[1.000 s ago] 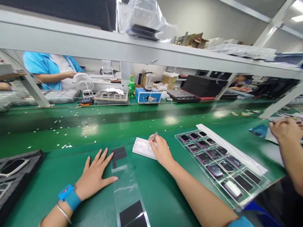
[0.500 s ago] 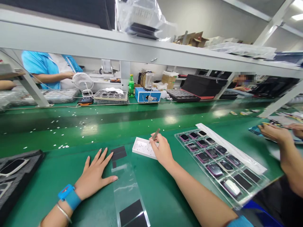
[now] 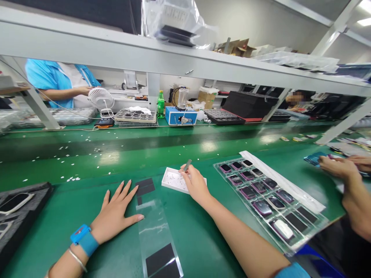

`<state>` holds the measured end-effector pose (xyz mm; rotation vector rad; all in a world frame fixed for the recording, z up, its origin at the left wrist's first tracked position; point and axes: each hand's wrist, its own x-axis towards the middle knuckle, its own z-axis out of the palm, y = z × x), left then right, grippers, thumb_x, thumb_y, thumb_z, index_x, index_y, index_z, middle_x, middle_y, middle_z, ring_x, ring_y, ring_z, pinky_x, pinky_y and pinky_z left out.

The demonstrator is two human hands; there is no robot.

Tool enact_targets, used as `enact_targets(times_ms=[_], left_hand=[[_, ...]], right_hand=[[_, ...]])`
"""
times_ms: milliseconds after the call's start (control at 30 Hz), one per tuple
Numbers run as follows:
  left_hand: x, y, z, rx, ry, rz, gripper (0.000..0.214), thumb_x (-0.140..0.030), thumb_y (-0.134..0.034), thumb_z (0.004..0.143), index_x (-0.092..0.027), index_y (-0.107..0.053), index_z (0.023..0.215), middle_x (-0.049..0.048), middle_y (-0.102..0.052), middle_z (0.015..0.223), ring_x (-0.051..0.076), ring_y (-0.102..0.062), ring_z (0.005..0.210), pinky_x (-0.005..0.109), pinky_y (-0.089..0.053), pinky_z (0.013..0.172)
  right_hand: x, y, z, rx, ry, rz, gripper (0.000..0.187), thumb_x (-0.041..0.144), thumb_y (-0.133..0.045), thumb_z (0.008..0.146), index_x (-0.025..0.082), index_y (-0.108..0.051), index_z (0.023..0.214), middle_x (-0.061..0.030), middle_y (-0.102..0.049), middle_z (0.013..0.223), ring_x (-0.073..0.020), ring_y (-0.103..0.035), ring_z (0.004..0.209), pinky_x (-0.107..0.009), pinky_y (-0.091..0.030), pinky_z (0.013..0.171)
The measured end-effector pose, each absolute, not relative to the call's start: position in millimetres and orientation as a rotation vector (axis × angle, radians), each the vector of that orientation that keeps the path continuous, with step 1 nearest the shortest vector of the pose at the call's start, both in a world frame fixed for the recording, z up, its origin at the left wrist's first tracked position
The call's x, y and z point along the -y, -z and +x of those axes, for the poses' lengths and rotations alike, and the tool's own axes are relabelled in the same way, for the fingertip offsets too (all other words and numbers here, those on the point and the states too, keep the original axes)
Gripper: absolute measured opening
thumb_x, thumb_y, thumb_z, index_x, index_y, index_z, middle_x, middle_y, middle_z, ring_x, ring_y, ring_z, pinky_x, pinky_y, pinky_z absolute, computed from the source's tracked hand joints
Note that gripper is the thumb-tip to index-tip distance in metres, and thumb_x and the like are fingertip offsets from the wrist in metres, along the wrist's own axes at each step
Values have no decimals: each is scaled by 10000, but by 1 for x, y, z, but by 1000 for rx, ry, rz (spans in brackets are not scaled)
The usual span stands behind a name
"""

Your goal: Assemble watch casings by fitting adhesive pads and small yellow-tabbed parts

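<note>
The box lies between the film strip and the tray.

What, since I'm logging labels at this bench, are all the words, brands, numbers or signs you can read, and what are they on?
None can be read with certainty.
Clear plastic bag: grey marks like print, too blurred to read.
Green bottle: label too small.
Blue wristband: red marking, unreadable.
Blue machine: any markings too small.
White paper strip: any print too faint.
</note>
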<state>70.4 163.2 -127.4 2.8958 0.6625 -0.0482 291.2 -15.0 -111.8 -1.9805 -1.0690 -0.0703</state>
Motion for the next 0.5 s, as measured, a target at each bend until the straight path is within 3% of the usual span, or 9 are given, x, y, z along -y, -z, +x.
enact_targets(times_ms=[267,500], left_hand=[[-165,128,72,-657,45,2899,839,-724,-375,731,-286,-183,1421,36,-73,1510,307,-39,1382,608,-86,1071],[-164,130,72,-662,32,2903,831,-709,-398,733,-282,-198,1417,39,-96,1510,310,-53,1382,609,-90,1070]], right_hand=[[16,109,290,1069,60,-2041,99,213,-414,869,210,-498,923,-45,-650,917,-199,-584,907,-374,-411,862],[16,109,287,1078,-86,-1949,135,230,-389,878,212,-509,938,-44,-628,982,-174,-600,880,-318,-449,783]])
